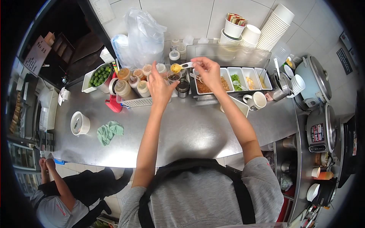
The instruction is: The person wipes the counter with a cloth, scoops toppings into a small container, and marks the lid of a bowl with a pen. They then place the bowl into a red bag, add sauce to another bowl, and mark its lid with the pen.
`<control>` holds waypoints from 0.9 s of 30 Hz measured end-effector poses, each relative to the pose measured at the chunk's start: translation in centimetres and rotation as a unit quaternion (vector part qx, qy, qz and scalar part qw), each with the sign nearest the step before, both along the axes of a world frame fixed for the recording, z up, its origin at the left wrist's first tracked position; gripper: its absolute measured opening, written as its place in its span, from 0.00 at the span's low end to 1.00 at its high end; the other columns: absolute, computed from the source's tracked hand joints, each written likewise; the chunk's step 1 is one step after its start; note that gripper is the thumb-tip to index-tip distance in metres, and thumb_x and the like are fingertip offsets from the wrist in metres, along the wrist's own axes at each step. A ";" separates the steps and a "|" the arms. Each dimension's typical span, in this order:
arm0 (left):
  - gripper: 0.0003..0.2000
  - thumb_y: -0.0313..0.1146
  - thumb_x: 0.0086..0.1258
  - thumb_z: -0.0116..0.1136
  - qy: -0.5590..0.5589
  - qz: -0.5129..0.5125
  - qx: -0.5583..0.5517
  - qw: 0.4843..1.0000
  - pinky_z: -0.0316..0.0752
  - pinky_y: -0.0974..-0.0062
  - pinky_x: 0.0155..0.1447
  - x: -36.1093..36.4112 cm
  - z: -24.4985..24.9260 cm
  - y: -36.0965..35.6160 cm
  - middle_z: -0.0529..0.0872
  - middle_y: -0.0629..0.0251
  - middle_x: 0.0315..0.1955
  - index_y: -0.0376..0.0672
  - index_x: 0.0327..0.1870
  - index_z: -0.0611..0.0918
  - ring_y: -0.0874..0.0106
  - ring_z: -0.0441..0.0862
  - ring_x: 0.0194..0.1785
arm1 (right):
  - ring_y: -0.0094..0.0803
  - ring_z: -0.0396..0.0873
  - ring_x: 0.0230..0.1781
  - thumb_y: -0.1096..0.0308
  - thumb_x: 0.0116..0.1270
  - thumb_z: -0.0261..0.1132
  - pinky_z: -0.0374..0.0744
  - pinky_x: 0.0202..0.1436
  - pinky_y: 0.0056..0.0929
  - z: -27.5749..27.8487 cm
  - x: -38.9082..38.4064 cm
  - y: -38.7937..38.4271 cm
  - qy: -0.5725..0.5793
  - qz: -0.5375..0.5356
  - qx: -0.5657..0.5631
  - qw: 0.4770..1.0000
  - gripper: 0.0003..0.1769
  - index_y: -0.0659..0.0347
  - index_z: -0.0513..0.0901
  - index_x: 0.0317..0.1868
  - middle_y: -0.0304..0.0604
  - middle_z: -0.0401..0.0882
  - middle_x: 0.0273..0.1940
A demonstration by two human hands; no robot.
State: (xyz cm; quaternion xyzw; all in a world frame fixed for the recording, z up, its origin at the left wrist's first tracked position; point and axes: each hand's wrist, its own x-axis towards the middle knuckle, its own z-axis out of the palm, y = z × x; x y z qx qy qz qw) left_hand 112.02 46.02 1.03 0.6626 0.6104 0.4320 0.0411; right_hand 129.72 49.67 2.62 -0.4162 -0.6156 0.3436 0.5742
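Observation:
My right hand (pixel 207 72) pinches the handle of a white measuring spoon (pixel 187 65) heaped with something yellow. The spoon's bowl is over a small clear cup (pixel 173 77) with dark contents. Beside that cup, my left hand (pixel 159 88) has its fingers spread and its thumb near the cup's lower edge. Squeeze bottles (pixel 123 89) stand in a white basket (pixel 137 102) left of my left hand. Right of the cup is a dark-lidded jar (pixel 183 87). Under my right forearm lies a topping tray (pixel 213 94) with several compartments of chopped food, some with spoons in them.
On the steel counter (pixel 171 133) are a white tub (pixel 80 124), a green cloth (pixel 110 132) and a mug (pixel 255 101). Green limes (pixel 100 75) fill a container at left. Stacked paper bowls (pixel 276 26) and cookers (pixel 321 127) stand at right. Another person (pixel 57 205) is at lower left.

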 end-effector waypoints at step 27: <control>0.50 0.32 0.40 0.75 0.012 -0.011 0.022 1.000 0.59 0.62 0.53 -1.4 -0.1 -1.1 0.85 0.67 0.38 0.38 0.66 0.55 0.61 0.71 0.51 | 0.46 0.82 0.34 0.75 0.55 0.61 0.77 0.41 0.37 -9.9 -1.1 3.1 -0.302 -0.003 -0.047 0.952 0.07 0.63 0.84 0.34 0.55 0.82 0.31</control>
